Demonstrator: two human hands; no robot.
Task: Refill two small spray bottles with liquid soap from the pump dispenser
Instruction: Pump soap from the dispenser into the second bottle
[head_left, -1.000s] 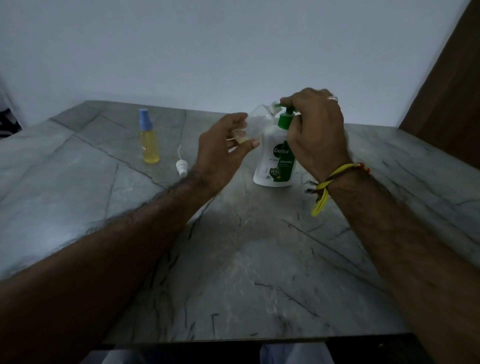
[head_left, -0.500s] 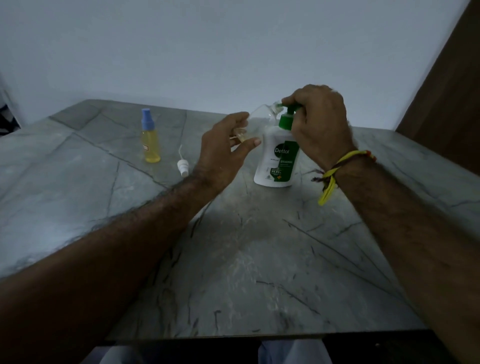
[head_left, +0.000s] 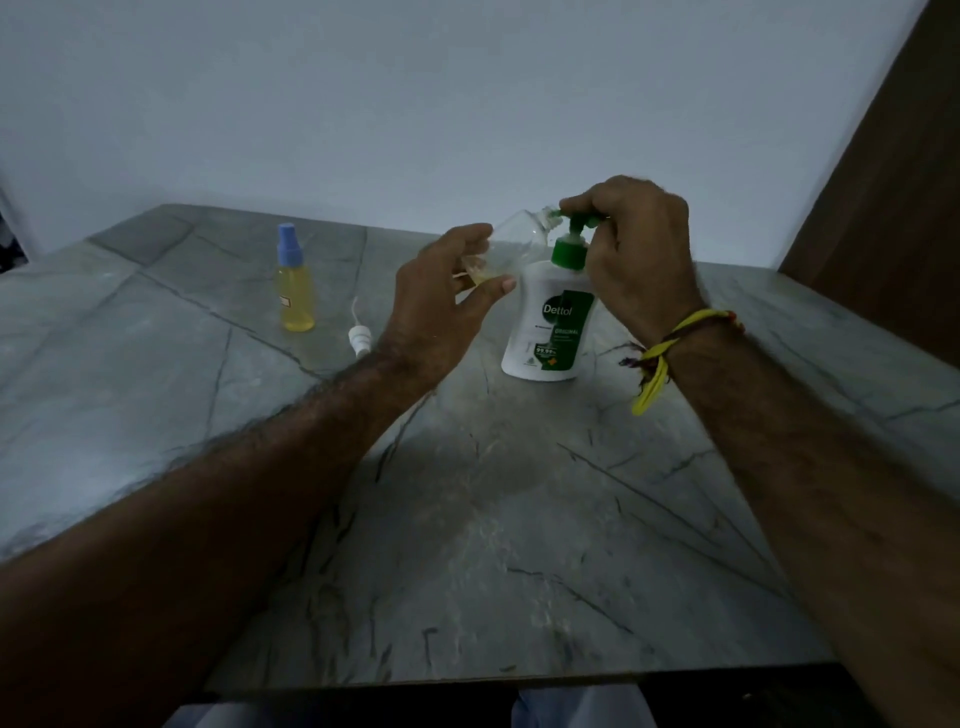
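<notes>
The right hand (head_left: 636, 260) hid the pump head (head_left: 576, 221); at nine o'clock, the bottle's (head_left: 511, 244) base sat behind left fingers (head_left: 467, 236).

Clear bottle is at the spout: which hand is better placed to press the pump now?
Right. The right hand already sits on the green pump head of the soap dispenser, while the left hand holds the tilted clear bottle, its mouth at the spout, so it is occupied.

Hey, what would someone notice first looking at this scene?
Two hands meet mid-table: the left hand tilts a clear spray bottle to the green nozzle of a white pump dispenser, gripped by the right hand. Farther left stands a yellow-filled bottle.
</notes>
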